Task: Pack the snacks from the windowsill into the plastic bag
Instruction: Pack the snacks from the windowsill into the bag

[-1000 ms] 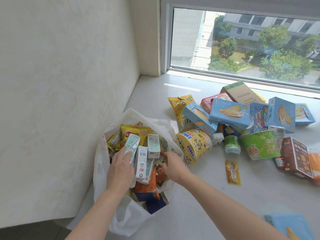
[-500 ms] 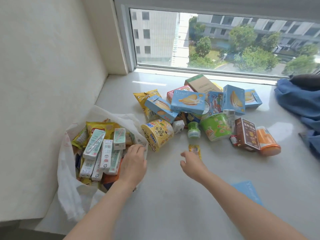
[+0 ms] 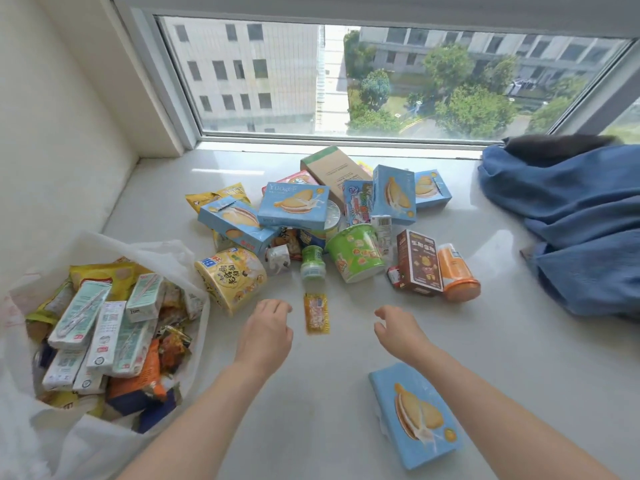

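Both hands, left hand (image 3: 265, 332) and right hand (image 3: 398, 329), are hovering loosely curled and empty, flanking a small sachet (image 3: 316, 313) on the windowsill (image 3: 329, 393), apparently reaching for the snack pile (image 3: 311, 223) near the plastic bag (image 3: 86, 441).

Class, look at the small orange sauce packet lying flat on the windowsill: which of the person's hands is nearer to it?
Left. The left hand is just beside the small orange sauce packet, on its left; the right hand is farther off, on its right.
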